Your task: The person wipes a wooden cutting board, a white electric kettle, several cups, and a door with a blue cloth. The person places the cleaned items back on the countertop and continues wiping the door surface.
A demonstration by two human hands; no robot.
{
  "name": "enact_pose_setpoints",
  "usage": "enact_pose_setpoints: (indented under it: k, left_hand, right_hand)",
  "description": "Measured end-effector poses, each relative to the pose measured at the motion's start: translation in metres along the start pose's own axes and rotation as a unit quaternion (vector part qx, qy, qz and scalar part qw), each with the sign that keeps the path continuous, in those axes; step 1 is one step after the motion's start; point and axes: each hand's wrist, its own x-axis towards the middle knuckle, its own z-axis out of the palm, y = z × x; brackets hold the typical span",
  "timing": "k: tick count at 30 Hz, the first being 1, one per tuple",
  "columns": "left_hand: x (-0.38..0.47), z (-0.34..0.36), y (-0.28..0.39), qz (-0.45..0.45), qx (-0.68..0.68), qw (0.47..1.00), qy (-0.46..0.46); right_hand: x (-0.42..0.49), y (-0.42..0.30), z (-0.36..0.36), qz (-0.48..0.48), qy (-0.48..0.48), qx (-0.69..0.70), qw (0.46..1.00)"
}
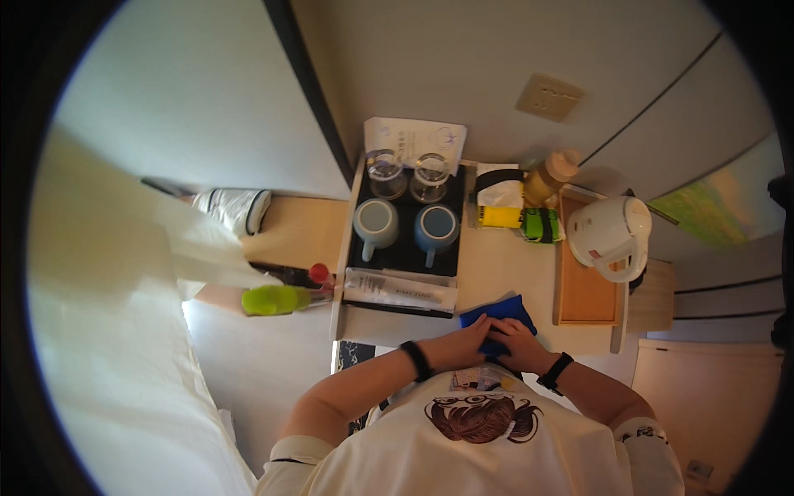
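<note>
A folded blue cloth (510,312) lies at the front edge of the white tabletop (508,273), close to my body. My left hand (460,342) holds its near left part, with the fingertips on top of the fabric. From the other side my right hand (520,345) has hold of it too, and the fingers of both hands meet over the cloth. Some blue fabric shows between my palms. The undersides of both hands are hidden.
A black tray (406,263) bears two upturned mugs, two glasses and white packets. Farther right are a bottle (552,173), a green pack (541,225), a yellow-and-white pack (500,197) and a white electric kettle (605,229) on a wooden tray (586,304). A pale curtain (124,297) hangs left.
</note>
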Motion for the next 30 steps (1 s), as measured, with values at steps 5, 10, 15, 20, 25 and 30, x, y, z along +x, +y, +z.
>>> enact_pose_setpoints:
  k: [5, 10, 15, 20, 25, 30]
  left_hand:
    - [0.089, -0.004, 0.025, -0.08, 0.254, 0.962, 0.065]
    - [0.122, -0.034, -0.014, -0.103, 0.31, 0.93, 0.169]
    - [0.093, -0.036, -0.002, -0.042, 0.273, 0.952, 0.135]
    - [0.038, -0.073, 0.022, 0.03, 0.145, 0.902, 0.406]
    - [0.019, -0.121, 0.001, -0.103, 0.255, 0.769, 0.578]
    - [0.032, -0.128, -0.016, -0.166, 0.166, 0.811, 0.536]
  right_hand:
    - [0.036, 0.032, -0.009, -0.02, 0.19, -0.05, 0.98]
    - [0.084, 0.059, -0.035, 0.051, 0.211, -0.052, 0.975]
    - [0.063, 0.049, -0.032, 0.065, 0.156, -0.055, 0.984]
    - [0.03, 0.032, -0.03, 0.056, 0.132, -0.025, 0.989]
    - [0.041, 0.031, -0.036, 0.055, 0.16, -0.028, 0.985]
    - [0.051, 0.039, -0.031, 0.067, 0.173, 0.007, 0.983]
